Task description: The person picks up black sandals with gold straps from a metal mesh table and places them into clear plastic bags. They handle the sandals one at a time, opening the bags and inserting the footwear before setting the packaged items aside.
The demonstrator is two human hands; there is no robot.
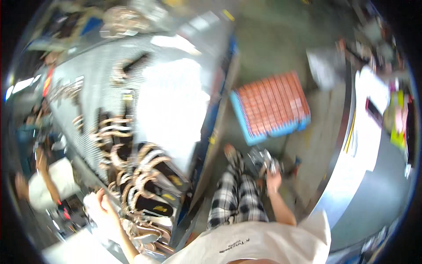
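Observation:
At the lower left, my left hand [107, 207] is by a crumpled white sheet [94, 211], its fingers bent against it. Just right of that hand, many strappy sandals [151, 204] with black insoles and gold or pale straps lie heaped along the near side of a grey ribbed work surface [88, 105]. My right hand [273, 180] hangs low beside my legs, closed on a shiny, see-through and silvery bundle [261, 159]. Motion blur hides what the bundle is.
On the floor ahead stands a light-blue crate [246, 125] filled with orange-red boxes in rows. A grey table [387, 185] on the right carries white paper [358, 136] and a dark phone-like object [373, 110]. Another person's arm [50, 176] shows at the far left.

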